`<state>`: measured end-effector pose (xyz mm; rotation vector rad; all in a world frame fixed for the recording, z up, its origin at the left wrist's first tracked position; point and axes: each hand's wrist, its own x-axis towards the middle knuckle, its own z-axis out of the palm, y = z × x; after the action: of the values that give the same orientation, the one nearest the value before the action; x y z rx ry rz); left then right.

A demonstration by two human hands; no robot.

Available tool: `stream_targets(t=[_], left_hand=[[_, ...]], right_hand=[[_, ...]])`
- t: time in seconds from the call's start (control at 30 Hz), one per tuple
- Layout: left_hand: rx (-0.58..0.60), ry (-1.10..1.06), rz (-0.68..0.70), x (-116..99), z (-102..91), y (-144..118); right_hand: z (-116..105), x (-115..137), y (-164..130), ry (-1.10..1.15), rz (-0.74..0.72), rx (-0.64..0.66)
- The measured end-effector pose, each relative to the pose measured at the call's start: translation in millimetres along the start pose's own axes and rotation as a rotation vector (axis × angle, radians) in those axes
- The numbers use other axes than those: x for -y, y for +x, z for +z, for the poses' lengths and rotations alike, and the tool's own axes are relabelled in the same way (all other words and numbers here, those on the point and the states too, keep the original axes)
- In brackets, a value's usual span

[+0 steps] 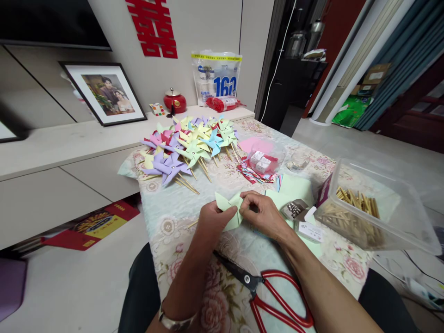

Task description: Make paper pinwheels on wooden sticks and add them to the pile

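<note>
A pale green paper pinwheel [231, 224], partly folded, is held between my two hands above the flowered tablecloth. My left hand [215, 223] grips its left side, thumb on top near the centre. At the right side, the fingers of my right hand [260, 210] pinch close to the paper's middle; any small part between them is hidden. Below my hands lie scissors [255, 282] with red handles and dark blades. Right of my right hand sit a small open box of metal pins [294, 209], a white box [308, 231] and green paper sheets [294, 187].
Finished pinwheels [194, 150] in several colours lie heaped at the back left. A clear plastic bin [391, 217] of wooden sticks stands at the right edge. A round clear container [274, 152] rests on cut paper pieces [251, 173].
</note>
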<state>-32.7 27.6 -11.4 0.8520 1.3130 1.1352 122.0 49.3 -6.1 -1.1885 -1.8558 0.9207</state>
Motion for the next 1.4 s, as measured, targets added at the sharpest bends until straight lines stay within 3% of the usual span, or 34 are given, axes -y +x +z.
stream_targets(t=[0.67, 0.97, 1.07, 1.13, 1.27, 1.4], left_hand=[[-0.035, 0.036, 0.034, 5, -0.9, 4], [0.049, -0.137, 0.012, 9, 0.2, 6], [0.007, -0.142, 0.013, 8, 1.9, 6], [-0.015, -0.151, 0.01, 8, 2.6, 6], [-0.007, -0.139, 0.02, 5, 3.6, 5], [0.013, -0.111, 0.027, 2, 4.2, 3]], right_hand=[[-5, 2, -1, 0.059, 0.019, 0.031], [-30, 16, -6, 0.059, -0.04, -0.28], [-56, 31, -14, -0.088, -0.076, -0.323], [-78, 40, -19, -0.305, -0.063, -0.296], [-106, 48, -23, -0.874, 0.105, 0.001], [-103, 41, -23, -1.187, 0.31, 0.239]])
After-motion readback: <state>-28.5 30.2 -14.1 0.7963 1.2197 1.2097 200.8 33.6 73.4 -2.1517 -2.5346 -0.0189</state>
